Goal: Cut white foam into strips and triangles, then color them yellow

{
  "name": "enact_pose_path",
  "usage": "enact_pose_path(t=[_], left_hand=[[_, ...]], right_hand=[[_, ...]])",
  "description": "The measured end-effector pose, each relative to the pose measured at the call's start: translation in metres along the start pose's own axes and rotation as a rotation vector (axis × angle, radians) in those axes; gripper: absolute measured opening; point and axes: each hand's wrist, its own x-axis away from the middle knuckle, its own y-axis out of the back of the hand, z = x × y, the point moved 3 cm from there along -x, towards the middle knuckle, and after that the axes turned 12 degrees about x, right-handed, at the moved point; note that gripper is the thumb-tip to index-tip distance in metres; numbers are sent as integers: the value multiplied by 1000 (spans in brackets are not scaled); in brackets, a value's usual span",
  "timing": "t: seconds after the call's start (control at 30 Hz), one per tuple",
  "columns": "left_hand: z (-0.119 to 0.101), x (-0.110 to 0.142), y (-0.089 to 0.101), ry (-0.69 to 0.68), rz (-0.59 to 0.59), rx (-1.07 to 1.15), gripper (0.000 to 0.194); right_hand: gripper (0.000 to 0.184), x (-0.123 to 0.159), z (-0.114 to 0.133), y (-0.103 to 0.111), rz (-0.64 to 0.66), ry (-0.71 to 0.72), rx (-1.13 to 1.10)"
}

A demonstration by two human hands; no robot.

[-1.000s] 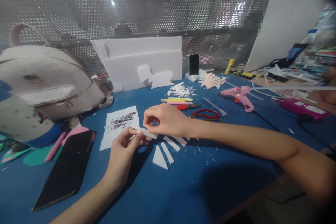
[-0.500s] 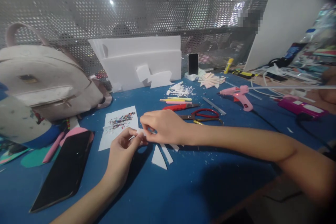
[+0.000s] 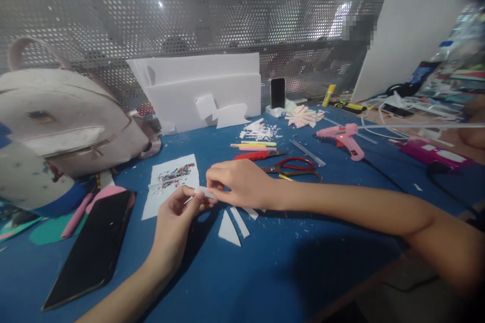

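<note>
Between thumb and fingers, my left hand [image 3: 177,217] pinches a small white strip [image 3: 204,192], which looks like paper or foam. The fingers of my right hand [image 3: 240,181] are closed on the strip's other end, their tips partly hidden. Just behind the hands lies a white sheet [image 3: 149,204] with a scatter of tiny coloured bits [image 3: 176,175] on it. A white triangular offcut [image 3: 229,230] and a narrow white strip [image 3: 240,223] rest on the blue table in front of my right hand.
Scissors [image 3: 295,164], red-handled pliers [image 3: 252,155] and a pink glue gun [image 3: 341,136] lie beyond my right arm. A large phone [image 3: 89,247] is at left, by a pale backpack [image 3: 71,116]. White boards [image 3: 208,83] lean at the back.
My right hand has shifted slightly to the right, away from the left one, and more of the white strip shows between them. My left hand has barely moved.
</note>
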Motion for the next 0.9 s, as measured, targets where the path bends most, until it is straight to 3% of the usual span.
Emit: enact_pose_path(t=[0.1, 0.37, 0.57, 0.73, 0.9], left_hand=[[-1, 0, -1, 3, -2, 6, 27], [-3, 1, -4, 20, -12, 7, 29], [-1, 1, -2, 28, -26, 34, 30], [0, -1, 0, 31, -24, 46, 29], [1, -2, 0, 34, -10, 65, 26]], right_hand=[[14, -1, 4, -4, -22, 38, 121], [8, -3, -15, -6, 11, -121, -242], [5, 7, -18, -1, 15, -101, -281], [8, 12, -8, 4, 12, -38, -133], [16, 12, 2, 3, 32, 23, 173]])
